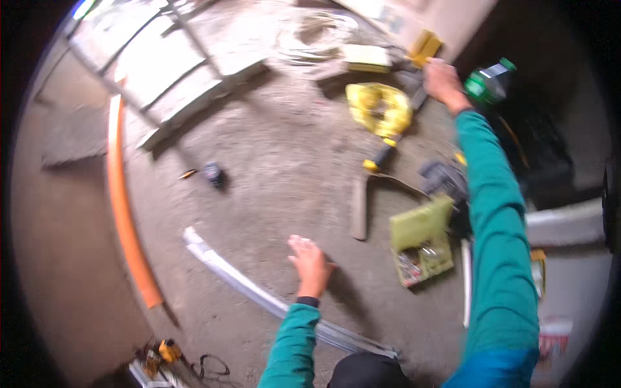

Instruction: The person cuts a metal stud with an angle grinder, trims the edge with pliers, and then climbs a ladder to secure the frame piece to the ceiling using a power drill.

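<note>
My left hand (312, 266) hovers over the concrete floor with its fingers apart and nothing in it. Below it, a long grey-white metal strip (249, 294) runs past my wrist. My right arm reaches far forward, and my right hand (443, 81) looks closed beside a yellow block-shaped thing (425, 46). Blur hides what exactly its fingers hold. Close to that hand lie a yellow plastic bag or cloth bundle (378, 107) and a green bottle (490, 84). Nearer me, a tool with a black and yellow handle (383, 155) rests on the floor.
An open yellow-green case (420, 223) holds small parts. An orange pipe (126, 220) lies at left, near a tape measure (213, 173). Farther off are a metal frame (187, 110), a coiled pale cable (317, 37) and a pale yellow box (367, 58). A yellow power tool (169, 350) sits lower left.
</note>
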The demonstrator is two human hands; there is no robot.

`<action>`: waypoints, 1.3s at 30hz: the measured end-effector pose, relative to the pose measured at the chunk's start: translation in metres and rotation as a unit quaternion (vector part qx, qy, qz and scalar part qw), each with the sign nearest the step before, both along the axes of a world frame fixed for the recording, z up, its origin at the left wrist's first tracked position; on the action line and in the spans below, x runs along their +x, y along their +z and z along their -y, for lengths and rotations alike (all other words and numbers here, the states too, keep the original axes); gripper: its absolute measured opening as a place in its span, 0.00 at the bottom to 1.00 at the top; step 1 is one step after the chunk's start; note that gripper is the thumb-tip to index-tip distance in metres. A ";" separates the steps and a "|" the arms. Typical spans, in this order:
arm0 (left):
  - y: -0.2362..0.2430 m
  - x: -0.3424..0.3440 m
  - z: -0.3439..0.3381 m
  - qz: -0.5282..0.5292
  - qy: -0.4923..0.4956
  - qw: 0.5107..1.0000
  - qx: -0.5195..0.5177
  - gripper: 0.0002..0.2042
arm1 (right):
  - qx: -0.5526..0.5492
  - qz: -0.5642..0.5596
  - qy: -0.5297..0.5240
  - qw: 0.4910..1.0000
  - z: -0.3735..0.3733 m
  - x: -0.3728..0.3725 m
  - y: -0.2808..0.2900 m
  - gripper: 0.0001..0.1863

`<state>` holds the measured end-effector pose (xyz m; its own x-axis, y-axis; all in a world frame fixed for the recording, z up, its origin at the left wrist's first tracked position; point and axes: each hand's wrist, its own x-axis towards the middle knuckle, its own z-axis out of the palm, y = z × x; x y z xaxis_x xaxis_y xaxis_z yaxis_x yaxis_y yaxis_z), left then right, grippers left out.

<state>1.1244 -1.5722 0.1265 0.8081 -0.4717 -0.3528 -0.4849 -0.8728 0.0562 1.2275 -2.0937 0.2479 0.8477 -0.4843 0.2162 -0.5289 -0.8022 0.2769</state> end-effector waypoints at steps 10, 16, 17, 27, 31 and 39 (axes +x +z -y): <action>0.072 0.033 -0.003 -0.045 0.025 0.999 -0.009 0.52 | -0.264 -0.023 0.100 0.959 0.105 0.057 0.010 0.11; 0.080 0.024 -0.023 -0.067 0.057 0.996 -0.008 0.50 | -0.224 -0.142 0.011 0.964 0.059 0.044 -0.021 0.11; 0.081 0.023 -0.025 -0.069 0.057 0.996 -0.010 0.50 | -0.233 -0.121 -0.002 0.965 0.057 0.041 -0.018 0.10; 0.076 -0.038 -0.091 -0.038 0.075 0.996 -0.037 0.43 | -0.155 0.126 0.076 0.977 -0.109 -0.073 0.147 0.08; 0.081 -0.085 -0.156 0.047 0.095 0.990 -0.089 0.29 | 0.348 0.240 0.098 0.901 -0.313 -0.205 0.225 0.13; 0.290 -0.271 -0.517 -0.363 0.295 0.593 -0.655 0.27 | 0.652 0.047 0.310 0.691 -0.794 -0.422 0.215 0.17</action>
